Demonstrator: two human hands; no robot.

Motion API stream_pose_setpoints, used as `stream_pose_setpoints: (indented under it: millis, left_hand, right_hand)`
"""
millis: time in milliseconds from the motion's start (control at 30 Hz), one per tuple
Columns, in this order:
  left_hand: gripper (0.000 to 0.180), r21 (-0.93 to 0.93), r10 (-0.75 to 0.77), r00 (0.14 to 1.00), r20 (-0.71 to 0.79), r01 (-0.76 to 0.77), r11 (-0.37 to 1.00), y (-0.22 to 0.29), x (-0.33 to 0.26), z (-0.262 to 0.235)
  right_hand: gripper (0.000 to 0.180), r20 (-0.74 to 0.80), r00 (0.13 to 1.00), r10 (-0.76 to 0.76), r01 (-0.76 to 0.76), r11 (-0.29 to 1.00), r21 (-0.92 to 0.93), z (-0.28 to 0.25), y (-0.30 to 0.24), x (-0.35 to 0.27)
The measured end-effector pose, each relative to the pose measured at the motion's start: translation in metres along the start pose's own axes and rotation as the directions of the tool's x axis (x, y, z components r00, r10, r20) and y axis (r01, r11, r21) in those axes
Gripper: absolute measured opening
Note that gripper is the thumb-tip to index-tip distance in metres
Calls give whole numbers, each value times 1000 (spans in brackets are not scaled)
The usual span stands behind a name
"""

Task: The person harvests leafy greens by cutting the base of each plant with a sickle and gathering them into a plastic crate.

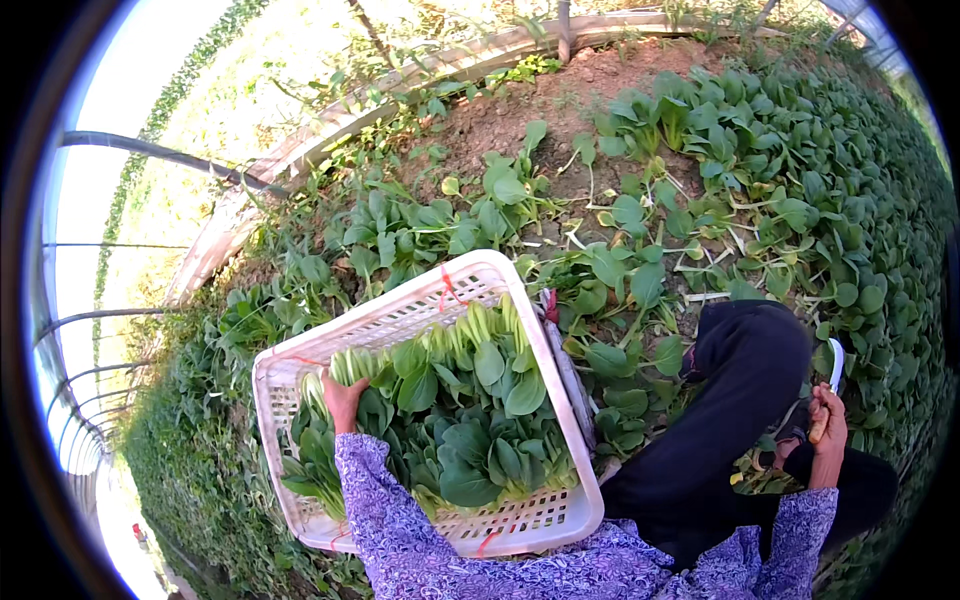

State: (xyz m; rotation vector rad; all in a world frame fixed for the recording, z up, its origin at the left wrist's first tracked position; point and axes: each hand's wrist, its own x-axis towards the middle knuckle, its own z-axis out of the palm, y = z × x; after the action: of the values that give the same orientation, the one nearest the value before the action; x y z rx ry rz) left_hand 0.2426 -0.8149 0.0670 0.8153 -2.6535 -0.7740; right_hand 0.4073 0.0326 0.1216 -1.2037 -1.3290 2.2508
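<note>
The left hand (343, 400) lies spread on soft, bruisable cut greens (470, 420) inside the white crate (575, 500); best lifted by their firm stems. Right of the crate, the right hand (829, 430) is clenched round a knife (833, 372).

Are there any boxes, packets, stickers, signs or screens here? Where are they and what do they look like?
No packets, labels, signs or screens show.
Crate: the only container, a white plastic lattice box, rectangular, beside the person's knee among the plants, with red ties on its rim.
Leafy greens: heaped inside the crate, green leaves with pale stalks; the left hand rests on them.
Knife: held in the right hand, pale blade, handle mostly hidden.
</note>
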Motion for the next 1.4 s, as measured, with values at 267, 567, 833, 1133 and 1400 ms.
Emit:
stream_pose_setpoints:
  millis: [267, 567, 833, 1133, 1400]
  left_hand:
    - [60, 528, 404, 885, 230, -462, 712, -46, -37, 20]
    - [58, 624, 243, 844, 479, -521, 582, 25, 20, 1]
    - [41, 468, 572, 778, 260, -620, 630, 188, -4, -39]
    - [30, -54, 866, 10, 500, -998, 43, 530, -178, 106]
    - [27, -478, 639, -699, 322, -702, -528, 690, -401, 311]
  right_hand:
    - [25, 28, 999, 42, -43, 999, 20, 35, -22, -13]
    - [23, 56, 998, -29, 24, 995, 99, 17, -61, -35]
    - [27, 192, 860, -474, 495, 680, -540, -46, -224, -96]
    - [27, 302, 952, -49, 303, 32, -952, -183, -199, -1]
    - [29, 423, 871, -251, 454, 77, -888, -210, -83, 184]
